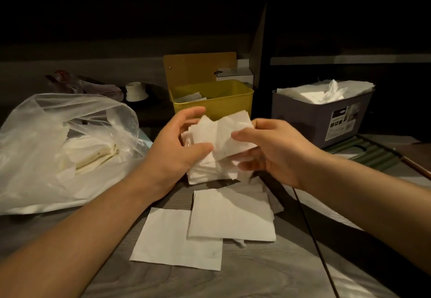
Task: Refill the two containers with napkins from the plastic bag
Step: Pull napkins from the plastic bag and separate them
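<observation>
- Desk [256,279]: grey wood-grain, carrying everything here. Worth tapping the stack's edge on a bare patch of it to square things up before loading.
- Plastic bag [46,157] on the left: slumped open, more napkins showing inside. Looks like plenty of supply left, so no need to cram one huge handful in.
- Grey container [310,125] at far right: heaped with napkins above the rim already, probably done. Best left alone.
- Yellow container [224,104] straight behind the hands: only a few napkins visible low at its left side, lots of room. Most likely where this bundle belongs.
- Loose napkins on the desk [210,223]: a few flat squares lying just in front of the hands, overlapping. Easy to gather afterwards, on top of the next batch.
- Napkin stack [219,143]: held above the desk between both hands, messy and fanned out, corners sticking out at all angles. Needs aligning first, otherwise likely to snag on the rim going in.
- Left hand [177,143]: curled round the stack's left side, thumb on top, fingers over the far edge.
- Right hand [268,148]: pinching the right edge, thumb on top, fingers under. Light squeeze only, since thin paper creases and tears easily.
</observation>
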### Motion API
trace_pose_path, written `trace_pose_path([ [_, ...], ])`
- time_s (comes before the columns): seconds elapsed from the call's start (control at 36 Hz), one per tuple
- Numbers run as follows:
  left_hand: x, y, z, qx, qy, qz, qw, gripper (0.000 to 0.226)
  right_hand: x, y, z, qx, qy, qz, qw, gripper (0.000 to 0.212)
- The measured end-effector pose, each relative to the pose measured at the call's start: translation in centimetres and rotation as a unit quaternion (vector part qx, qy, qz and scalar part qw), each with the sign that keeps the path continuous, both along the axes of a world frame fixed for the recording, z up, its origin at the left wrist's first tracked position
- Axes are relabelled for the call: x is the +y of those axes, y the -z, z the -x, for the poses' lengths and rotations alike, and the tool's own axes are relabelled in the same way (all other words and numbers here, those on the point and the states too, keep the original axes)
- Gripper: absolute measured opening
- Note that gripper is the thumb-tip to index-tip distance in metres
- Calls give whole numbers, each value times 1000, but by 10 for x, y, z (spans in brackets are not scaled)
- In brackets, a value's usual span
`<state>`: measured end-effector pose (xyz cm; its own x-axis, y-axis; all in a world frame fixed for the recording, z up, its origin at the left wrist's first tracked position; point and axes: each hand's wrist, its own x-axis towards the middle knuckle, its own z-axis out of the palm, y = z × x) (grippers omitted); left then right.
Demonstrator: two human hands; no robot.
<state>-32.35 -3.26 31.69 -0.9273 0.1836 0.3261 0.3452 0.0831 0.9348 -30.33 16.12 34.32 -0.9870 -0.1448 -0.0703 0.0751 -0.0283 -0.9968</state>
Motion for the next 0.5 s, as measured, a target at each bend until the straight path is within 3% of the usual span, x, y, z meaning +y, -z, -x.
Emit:
trace_pose_path([
  [0.06,0,-4,-1,41,-4,-4,999,67,2,1,3,125,62,-129,982,17],
  [0.11,1,-7,-2,65,-3,1,998,67,5,3,7,187,89,-169,964,31],
  [0.19,1,-7,-4,55,28,2,998,68,9,7,12,137,17,-92,986,79],
  [0.25,1,-5,-6,41,51,5,998,69,9,10,12,96,-46,-46,993,96],
  [0.39,-3,-4,-6,18,70,61,996,67,7,14,11,158,-38,-78,984,87],
  [0.5,-1,-5,-9,24,42,76,996,45,10,13,11,224,-23,-114,968,83],
])
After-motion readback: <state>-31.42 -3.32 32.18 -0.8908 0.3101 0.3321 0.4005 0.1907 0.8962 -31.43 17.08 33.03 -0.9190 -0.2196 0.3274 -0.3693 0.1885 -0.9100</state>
